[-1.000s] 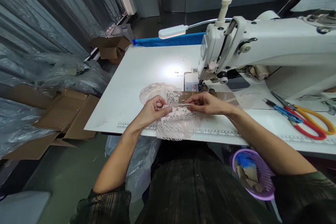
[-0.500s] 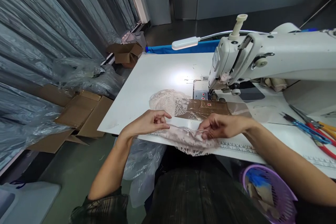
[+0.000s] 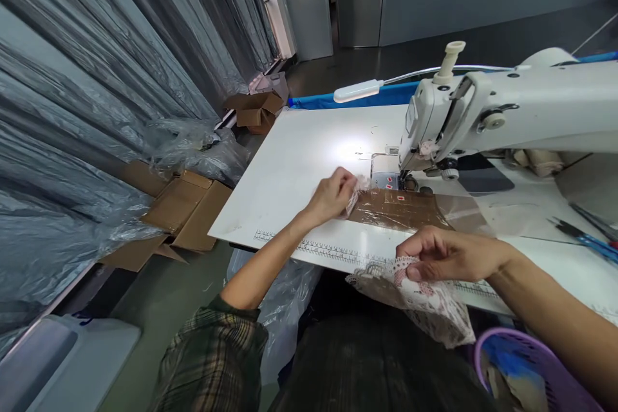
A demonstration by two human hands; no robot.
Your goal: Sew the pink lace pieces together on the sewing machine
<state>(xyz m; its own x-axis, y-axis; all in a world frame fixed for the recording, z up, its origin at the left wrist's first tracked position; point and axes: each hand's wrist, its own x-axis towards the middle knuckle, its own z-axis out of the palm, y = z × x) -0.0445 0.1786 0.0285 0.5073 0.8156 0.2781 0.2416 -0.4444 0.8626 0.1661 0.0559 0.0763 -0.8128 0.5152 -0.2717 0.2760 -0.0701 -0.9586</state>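
My right hand [image 3: 441,254] pinches the edge of a pale pink lace piece [image 3: 429,302], which hangs over the front edge of the white sewing table [image 3: 304,141]. Farther in on the table, my left hand [image 3: 333,193] is closed on a bunched second piece of lace [image 3: 357,193], part of it hidden under the fingers. That hand is just left of a brown taped strip [image 3: 396,206] in front of the needle. To the right stands the white sewing machine [image 3: 434,122], its presser foot above the metal plate [image 3: 385,174].
A printed ruler [image 3: 333,250] runs along the table's front edge. Blue-handled scissors [image 3: 589,241] lie at the right. Below is a purple basket [image 3: 512,335] with scraps. Cardboard boxes [image 3: 193,206] and plastic sheeting [image 3: 193,148] are on the left. A lamp [image 3: 358,91] lights the table.
My left hand has moved away from the near lace and taken hold of the piece by the brown strip, bunching it. My right hand has drawn the near lace toward me, and the view has shifted.
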